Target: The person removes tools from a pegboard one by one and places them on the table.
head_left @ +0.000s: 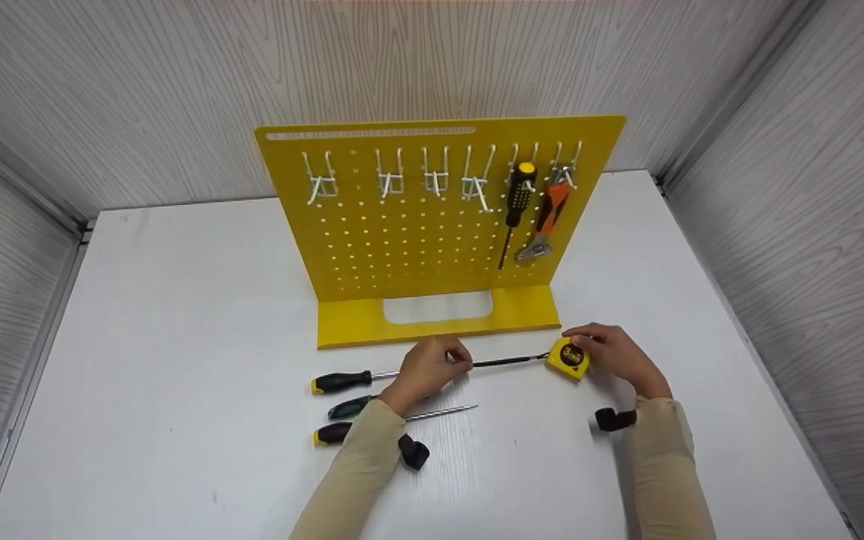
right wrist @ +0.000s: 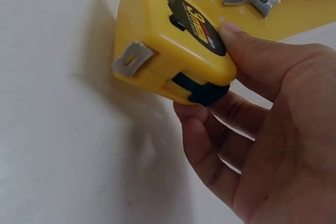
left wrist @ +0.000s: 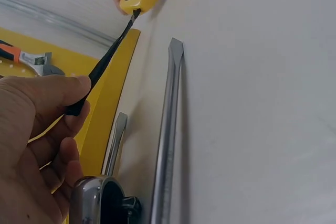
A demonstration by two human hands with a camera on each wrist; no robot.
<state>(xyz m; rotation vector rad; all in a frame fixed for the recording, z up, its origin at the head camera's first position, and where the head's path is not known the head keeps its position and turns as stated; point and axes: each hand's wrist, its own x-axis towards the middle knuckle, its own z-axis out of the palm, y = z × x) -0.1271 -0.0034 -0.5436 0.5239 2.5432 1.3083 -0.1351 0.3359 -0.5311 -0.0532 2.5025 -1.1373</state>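
Observation:
My right hand [head_left: 619, 358] holds a yellow tape measure [head_left: 568, 358] between thumb and fingers; in the right wrist view the tape measure [right wrist: 168, 45] shows its metal end hook and dark label. From its other end a black wrist strap [head_left: 507, 361] runs left, pulled nearly straight. My left hand [head_left: 432, 367] pinches the strap's free end between thumb and finger, as the left wrist view shows on the strap [left wrist: 105, 61]. Under and beside the left hand lie a black-and-yellow screwdriver [head_left: 342, 382], a dark green-handled tool [head_left: 349, 407] and another screwdriver [head_left: 333, 433], partly hidden by the arm.
A yellow pegboard [head_left: 417, 247] stands behind the hands with several white hooks [head_left: 391, 184]. A screwdriver [head_left: 520, 196] and an orange-handled adjustable wrench [head_left: 550, 210] hang at its right. The white table [head_left: 177, 315] is bounded by panel walls.

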